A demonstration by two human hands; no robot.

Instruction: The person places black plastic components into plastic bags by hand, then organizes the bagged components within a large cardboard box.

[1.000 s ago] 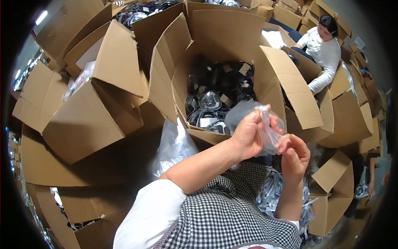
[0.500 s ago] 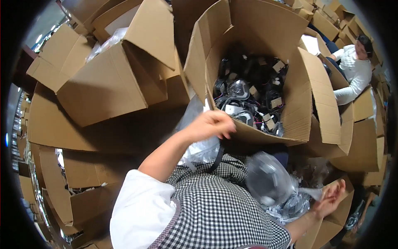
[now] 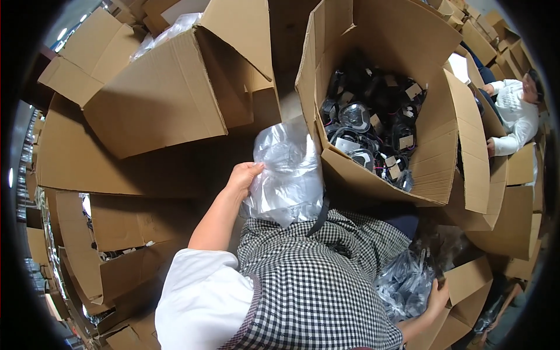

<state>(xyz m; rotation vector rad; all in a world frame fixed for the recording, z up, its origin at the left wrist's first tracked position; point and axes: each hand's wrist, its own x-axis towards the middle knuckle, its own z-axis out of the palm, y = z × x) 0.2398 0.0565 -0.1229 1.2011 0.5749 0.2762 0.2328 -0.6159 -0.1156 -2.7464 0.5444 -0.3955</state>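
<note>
The left hand (image 3: pixel 244 177) pinched the clear bags (image 3: pixel 286 175) at their left edge, fingers (image 3: pixel 254 169) clamped, while the right hand (image 3: pixel 436 297) gripped a filled bag (image 3: pixel 405 283) low right.

clear, shiny plastic bag (image 3: pixel 286 175); brown cardboard boxes (image 3: pixel 157 99) everywhere; black cables with grey bits and tan tags in the open box (image 3: pixel 373 134); black-and-white checked apron (image 3: pixel 315 280); white sleeve (image 3: pixel 198 297)

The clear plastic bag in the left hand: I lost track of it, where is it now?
In the head view, the clear plastic bag hangs centre-frame from the left hand, against the open box of black parts.
</note>
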